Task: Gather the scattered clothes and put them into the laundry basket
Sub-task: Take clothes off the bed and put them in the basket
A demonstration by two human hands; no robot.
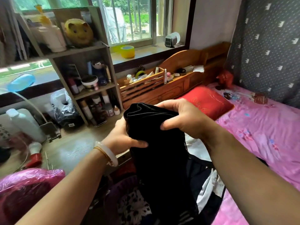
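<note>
Hands [123,135] clamped around black garment [159,153]

The bed [259,135] is the landmark. A pillow [209,104] lies on it near its headboard [186,75], which stands below the window sill [146,52]. Left of the bed stands a shelf unit [90,75] on a desk [73,148]. Before the bed's near edge sits a basket [123,184], with a held garment [159,151] hanging above it.
</note>
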